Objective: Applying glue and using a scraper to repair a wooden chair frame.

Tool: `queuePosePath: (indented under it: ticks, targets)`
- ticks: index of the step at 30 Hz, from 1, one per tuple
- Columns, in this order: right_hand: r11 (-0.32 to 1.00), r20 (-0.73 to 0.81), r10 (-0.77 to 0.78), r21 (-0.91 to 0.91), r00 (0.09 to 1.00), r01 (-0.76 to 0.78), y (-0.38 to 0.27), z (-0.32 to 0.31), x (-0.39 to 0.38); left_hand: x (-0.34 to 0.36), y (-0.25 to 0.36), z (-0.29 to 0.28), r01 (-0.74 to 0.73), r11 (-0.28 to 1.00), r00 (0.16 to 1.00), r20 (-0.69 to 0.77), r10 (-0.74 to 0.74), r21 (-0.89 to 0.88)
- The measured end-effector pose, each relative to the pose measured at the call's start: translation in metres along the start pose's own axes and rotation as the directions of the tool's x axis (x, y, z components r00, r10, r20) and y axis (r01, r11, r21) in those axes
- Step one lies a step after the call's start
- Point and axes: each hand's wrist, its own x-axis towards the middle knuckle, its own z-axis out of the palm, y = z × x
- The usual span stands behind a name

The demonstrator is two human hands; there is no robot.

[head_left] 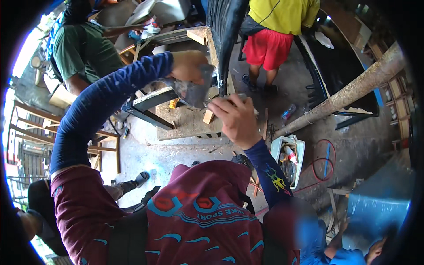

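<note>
A black-painted furniture piece [223, 53], slatted at its far end and narrowing to a leg, comes down toward me from the top centre. My left hand [190, 66], smeared by motion, is closed on a grey, flat-looking piece [193, 92] beside the leg; its exact kind is unclear. My right hand [238, 121] has its fingers curled round the leg's near end, hiding the tip. Below both hands is a worn wooden work surface [190, 129]. On it lie a small wood block [208, 116] and a yellow-orange item [174, 103].
A white crate [274, 152] of bottles stands on the floor at right, near a red hose [333, 165]. A thick pole [349, 90] slants across the right side. People stand at far left [88, 53] and beyond the furniture [269, 44]; another is at lower right [318, 238].
</note>
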Motion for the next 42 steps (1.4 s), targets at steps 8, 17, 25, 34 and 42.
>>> queuePosePath:
  ticks: [8,17,25,34,42]
  targets:
    - [0.222,0.033,0.601,0.953,0.799,-0.206,0.021,0.043,-0.020,-0.051,-0.073,-0.051,-0.069,0.677,0.927,-0.298,-0.228,-0.733]
    - [0.009,0.054,0.941,0.983,0.334,-0.185,-0.029,0.143,-0.023,-0.047,-0.127,0.068,-0.097,0.339,0.990,-0.125,-0.060,-0.936]
    - [0.636,-0.681,0.694,0.429,0.233,-0.641,-0.059,0.213,0.042,-0.044,-0.154,0.111,-0.130,0.167,0.988,-0.114,0.104,-0.977]
    - [0.536,-0.741,0.654,0.314,0.151,-0.784,-0.045,0.247,0.081,-0.040,-0.155,0.116,-0.084,0.064,0.990,-0.076,0.117,-0.994]
    - [0.489,-0.388,0.871,0.747,0.302,-0.451,-0.051,0.197,0.018,-0.039,-0.158,0.121,-0.197,0.195,0.974,-0.169,0.150,-0.961]
